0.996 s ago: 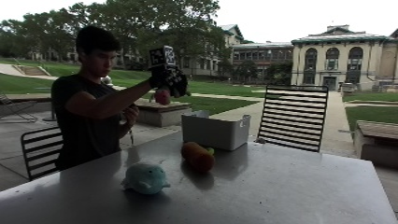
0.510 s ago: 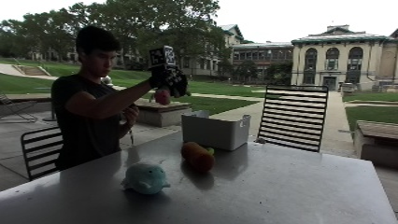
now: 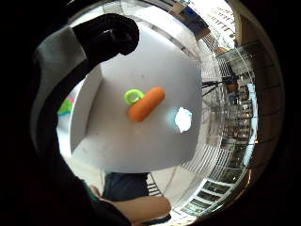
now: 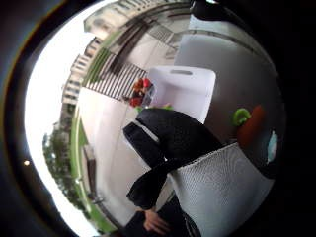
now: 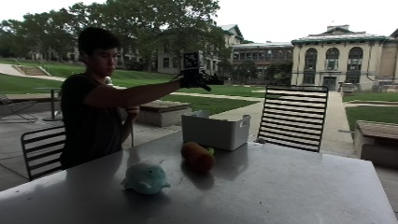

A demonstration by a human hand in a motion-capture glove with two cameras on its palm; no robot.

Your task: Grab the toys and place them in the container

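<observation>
Hovering empty and slack-fingered above one container (image 5: 214, 131), the grip (image 5: 194, 80) leaves two toys: carrot (image 5: 198, 156), plush (image 5: 145, 178).

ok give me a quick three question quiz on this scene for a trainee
1. True or false: the carrot toy lies inside the white container.
2. Where is the gloved right hand? A) resting on the table; B) raised in the air above the container; C) pressing on the pale plush toy.
3. Short answer: in the outside view, which toy lies on the table between the pale plush toy and the container?

Key: 1 false, it lies on the table in front of the container. 2 B. 3 the carrot toy.
</observation>
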